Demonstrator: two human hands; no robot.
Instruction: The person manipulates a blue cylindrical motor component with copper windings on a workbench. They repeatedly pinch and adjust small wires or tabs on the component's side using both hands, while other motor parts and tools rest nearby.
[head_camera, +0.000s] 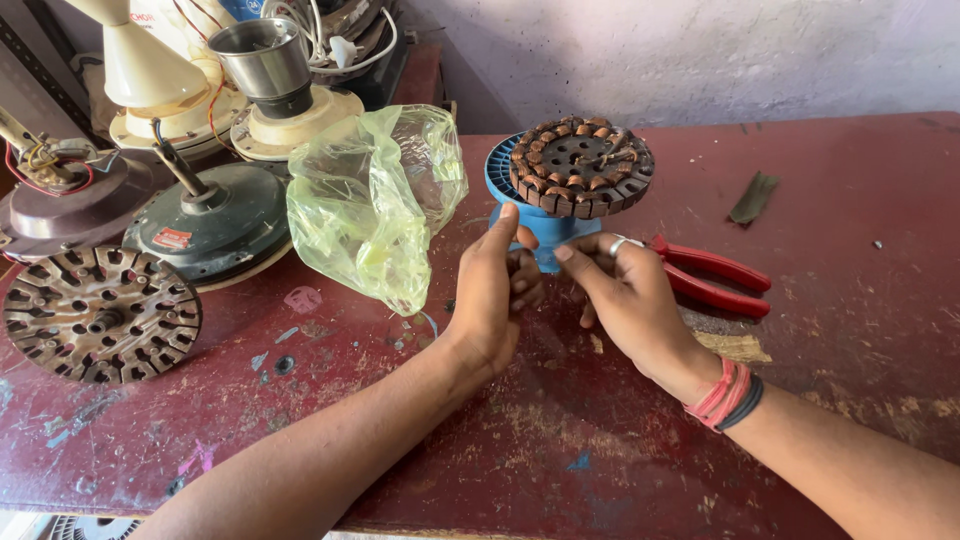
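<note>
Worn workshop corner in daylight

A scuffed, paint-flecked dark red surface (850, 180) fills the scene; behind its far edge rises a rough, pale, stained wall (700, 50).

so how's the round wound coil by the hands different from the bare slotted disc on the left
The wound coil carries brown copper windings around its rim; the slotted disc has none, only open slots. The wound coil sits raised and tilted on a blue stand, just beyond the left hand and right hand; the slotted disc lies flat on the red table, away from both. Both are round with a centre hole.
</note>
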